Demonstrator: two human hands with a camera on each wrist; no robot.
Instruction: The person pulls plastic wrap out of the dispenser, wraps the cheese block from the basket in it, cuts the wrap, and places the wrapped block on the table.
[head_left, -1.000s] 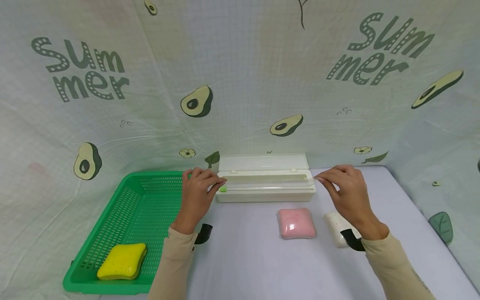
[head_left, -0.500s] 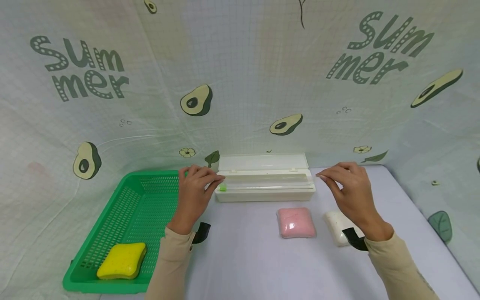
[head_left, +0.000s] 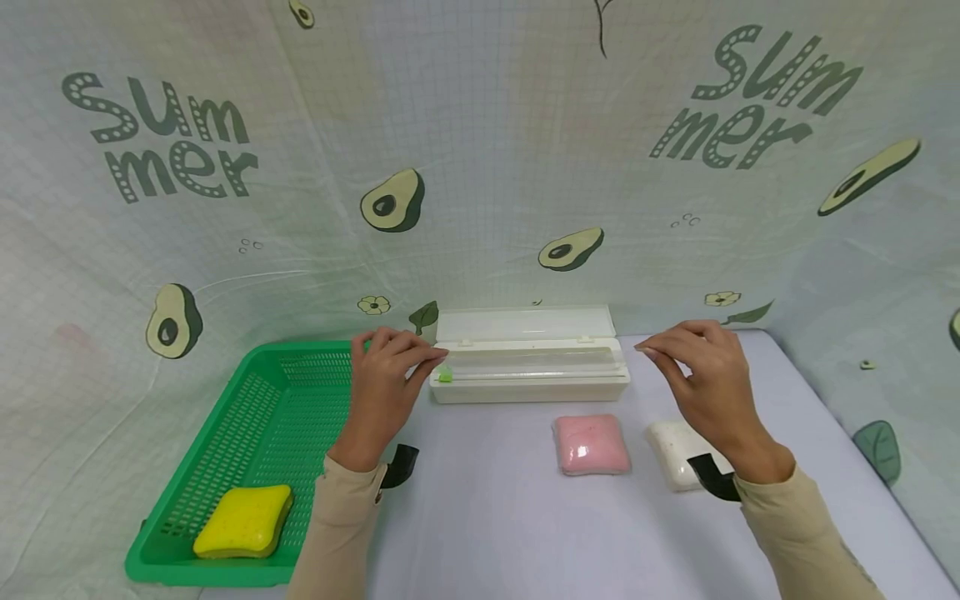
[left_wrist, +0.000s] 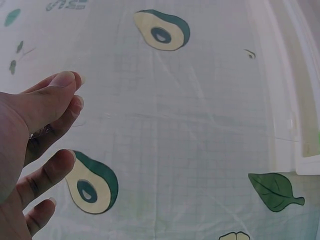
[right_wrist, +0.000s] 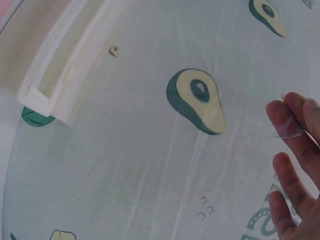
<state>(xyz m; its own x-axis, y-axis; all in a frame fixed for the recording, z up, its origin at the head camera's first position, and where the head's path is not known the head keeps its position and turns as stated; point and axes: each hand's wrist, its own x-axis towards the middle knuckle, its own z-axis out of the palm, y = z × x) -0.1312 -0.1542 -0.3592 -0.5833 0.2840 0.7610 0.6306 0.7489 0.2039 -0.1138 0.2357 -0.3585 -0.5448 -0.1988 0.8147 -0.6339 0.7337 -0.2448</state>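
A pale cloth (head_left: 480, 125) printed with avocados and the word "summer" spreads behind everything; in front of it lies the table (head_left: 487, 525), its top pale; on the person's left sits a green basket (head_left: 210, 575) with slotted walls, and inside, in its near-left part, rests a yellow block (head_left: 243, 521); beside it, at the back of the table, lies a long white box (head_left: 532, 392), its lid (head_left: 525, 323) raised against the cloth and its long opening bare to view, though what lies within is hard to make out; the left hand (head_left: 384, 383), above the basket's far-right part, has its fingertips just beside one end of the box, while the right hand (head_left: 708, 379) hovers just off the other end; both grips are pinched, thumb to finger, on clear film (right_wrist: 290, 132); the head view barely shows that film, whereas the right wrist view catches it creased at the fingertips and the left wrist view a crinkled scrap below the thumb, with the lower fingers of each hand standing apart; nearer on the table lie a white packet (head_left: 678, 454), partly covered by the right wrist and a black band piece (head_left: 714, 477), and a pink packet (head_left: 592, 445) just left of it; smallest is a bright green tab (head_left: 446, 374) at the box's left end.
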